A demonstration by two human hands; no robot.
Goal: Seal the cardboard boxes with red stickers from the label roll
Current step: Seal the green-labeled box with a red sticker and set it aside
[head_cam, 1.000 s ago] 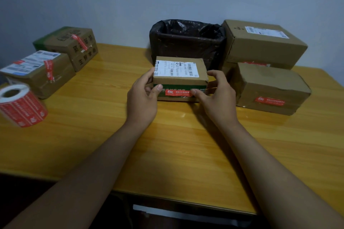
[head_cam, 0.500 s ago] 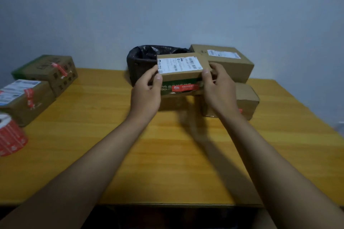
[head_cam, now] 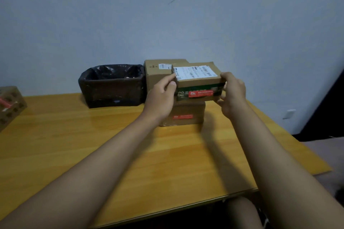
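Hands first: we hold a small cardboard box [head_cam: 198, 82] up in the air between them, above the far part of the wooden bench [head_cam: 111, 147]. Our left hand [head_cam: 162, 96] grips the box's left end, fingers curled over the top corner and thumb pressed on the front edge. Our right hand [head_cam: 232, 95] grips the right end, fingers wrapped round the side. On top of the box we see a white shipping label [head_cam: 193, 73]; its front face carries a green band and a red sticker [head_cam: 200, 93] set across it, slightly tilted.

Directly below the held box a second cardboard box [head_cam: 186, 115] sits on the bench, also with a red sticker [head_cam: 182, 117] on its front. Behind our left hand a taller cardboard box [head_cam: 158, 72] rests on that one, with a small white label on its top. Whether the held box touches either of them we cannot tell.

Left of the stack stands a bin lined with a black plastic bag [head_cam: 111, 84], close against the pale wall [head_cam: 167, 15]. At the far left edge of the view we see part of another printed cardboard box [head_cam: 10, 106] with a red sticker on it, well apart from the others.
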